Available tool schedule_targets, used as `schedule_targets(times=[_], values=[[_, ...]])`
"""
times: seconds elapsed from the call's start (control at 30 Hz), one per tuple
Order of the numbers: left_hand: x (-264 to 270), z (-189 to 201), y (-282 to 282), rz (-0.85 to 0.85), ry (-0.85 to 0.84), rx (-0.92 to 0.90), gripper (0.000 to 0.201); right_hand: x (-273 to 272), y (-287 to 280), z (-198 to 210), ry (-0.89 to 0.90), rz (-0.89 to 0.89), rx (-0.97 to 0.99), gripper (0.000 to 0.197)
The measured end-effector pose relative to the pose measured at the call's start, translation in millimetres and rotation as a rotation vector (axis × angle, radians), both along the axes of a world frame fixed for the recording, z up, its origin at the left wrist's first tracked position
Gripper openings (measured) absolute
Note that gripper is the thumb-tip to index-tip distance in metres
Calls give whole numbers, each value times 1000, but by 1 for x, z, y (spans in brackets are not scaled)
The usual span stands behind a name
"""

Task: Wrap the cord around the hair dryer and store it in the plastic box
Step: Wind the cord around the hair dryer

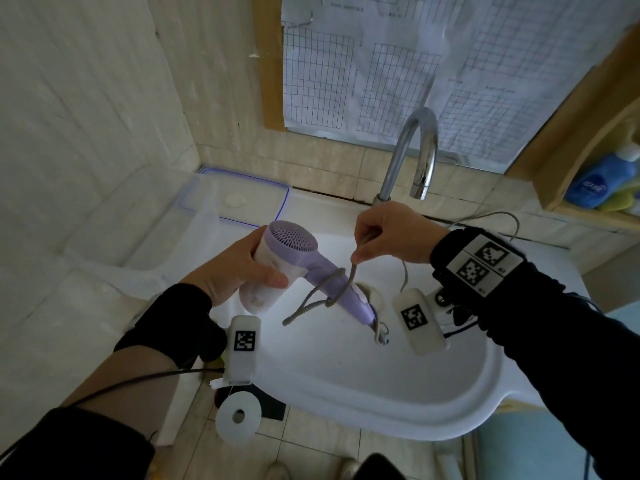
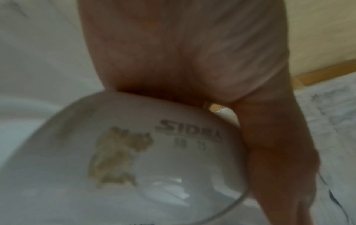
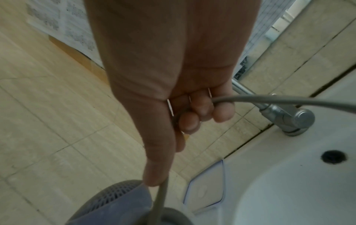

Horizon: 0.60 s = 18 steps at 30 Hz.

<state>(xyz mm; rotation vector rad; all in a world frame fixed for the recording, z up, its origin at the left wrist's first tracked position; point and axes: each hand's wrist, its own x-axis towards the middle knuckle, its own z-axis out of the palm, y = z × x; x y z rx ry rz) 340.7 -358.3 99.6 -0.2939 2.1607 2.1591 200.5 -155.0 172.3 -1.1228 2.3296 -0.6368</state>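
Left hand (image 1: 242, 268) grips the dryer (image 1: 294, 261) barrel over the sink (image 1: 381, 393); right hand (image 1: 388, 237) pinches the cord (image 1: 353, 271) — few turns on the handle; remaining slack unwound; box (image 1: 194, 230) at the sink's rear-left corner awaits.

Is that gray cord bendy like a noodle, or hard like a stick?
Probably bendy: the cord curls in loops round the hair dryer handle. It seems a bit springy too, since one loop sticks out instead of lying snug. It likely droops when let go; it sags where it leaves the right hand.
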Motion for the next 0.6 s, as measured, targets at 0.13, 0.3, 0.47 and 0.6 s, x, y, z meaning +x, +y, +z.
schedule_targets(times=[0.13,0.3,0.47,0.6], values=[[1,0,-6,-46,-11,121,77,-1,2,-4,-105,-35,-84,25],[5,-4,-2,-33,17,323,84,1,4,-9,-270,-72,-216,17],[5,-12,0,27,28,453,76,0,14,-19,-503,-151,-355,16],[6,-17,-1,83,7,501,79,0,17,-25,-605,-182,-396,17]])
